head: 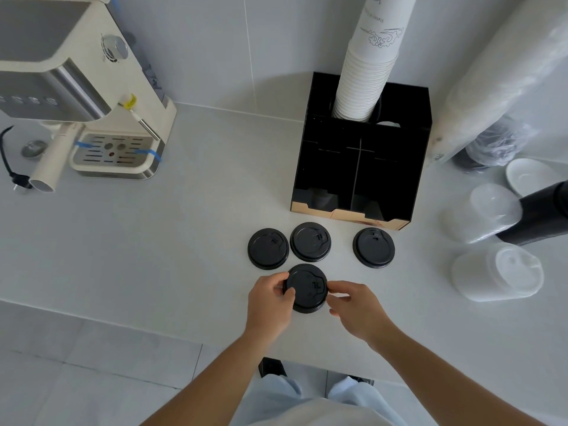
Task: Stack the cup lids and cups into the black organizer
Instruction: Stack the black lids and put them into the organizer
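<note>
A: Black plastic lid stack [307,287], near desk [184,226] edge; left hand [270,305] and right hand [353,312] each in a narrow grip on its rim.

B: Three more lids [310,241] lie flat between it and the black organizer [362,167], front bays open, paper cups [365,81] at rear.

A: Advice: square the rims, lift level, feed one front bay.

Head view, steeply downward, close over counter [153,241].
</note>
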`<act>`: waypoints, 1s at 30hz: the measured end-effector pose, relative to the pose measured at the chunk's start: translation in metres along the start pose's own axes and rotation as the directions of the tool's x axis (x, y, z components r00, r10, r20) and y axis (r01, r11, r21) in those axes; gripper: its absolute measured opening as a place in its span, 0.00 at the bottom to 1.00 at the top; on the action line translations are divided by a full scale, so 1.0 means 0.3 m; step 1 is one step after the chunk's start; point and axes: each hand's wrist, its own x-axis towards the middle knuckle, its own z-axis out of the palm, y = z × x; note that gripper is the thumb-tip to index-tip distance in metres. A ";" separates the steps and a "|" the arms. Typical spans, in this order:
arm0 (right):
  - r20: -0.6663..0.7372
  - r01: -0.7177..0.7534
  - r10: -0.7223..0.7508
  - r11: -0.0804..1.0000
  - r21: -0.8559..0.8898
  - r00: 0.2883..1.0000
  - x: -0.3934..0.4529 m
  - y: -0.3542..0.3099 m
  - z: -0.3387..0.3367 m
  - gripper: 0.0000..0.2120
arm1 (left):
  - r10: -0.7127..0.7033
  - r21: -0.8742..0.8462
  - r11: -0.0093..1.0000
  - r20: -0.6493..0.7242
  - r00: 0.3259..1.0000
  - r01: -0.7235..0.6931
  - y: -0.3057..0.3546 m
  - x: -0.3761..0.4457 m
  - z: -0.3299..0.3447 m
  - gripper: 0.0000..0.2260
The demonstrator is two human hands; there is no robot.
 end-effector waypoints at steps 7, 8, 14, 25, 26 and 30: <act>0.025 0.000 0.001 1.000 -0.023 1.000 0.007 0.012 0.001 0.13 | -0.011 0.009 1.000 0.012 1.000 0.011 -0.001 0.001 0.007 0.11; 0.023 -0.002 0.002 1.000 -0.026 1.000 0.007 0.010 0.001 0.13 | -0.021 -0.001 1.000 0.016 1.000 0.021 0.001 0.001 0.005 0.11; 0.021 -0.022 0.022 0.999 0.048 1.000 0.020 0.016 0.001 0.12 | -0.076 -0.043 0.996 0.053 0.996 0.078 0.013 0.001 -0.007 0.11; 0.031 -0.052 0.045 0.947 0.317 0.999 0.015 -0.025 0.020 0.13 | -0.114 -0.124 0.986 0.018 0.993 0.115 0.016 -0.010 -0.065 0.09; 0.026 -0.039 0.033 0.947 0.319 0.999 0.015 -0.039 0.022 0.13 | -0.120 -0.145 0.982 0.011 0.993 0.120 0.018 -0.008 -0.078 0.09; 0.022 -0.011 0.005 0.956 0.293 1.000 0.039 -0.098 0.046 0.11 | -0.132 -0.231 0.965 -0.034 0.991 0.120 0.022 0.008 -0.140 0.08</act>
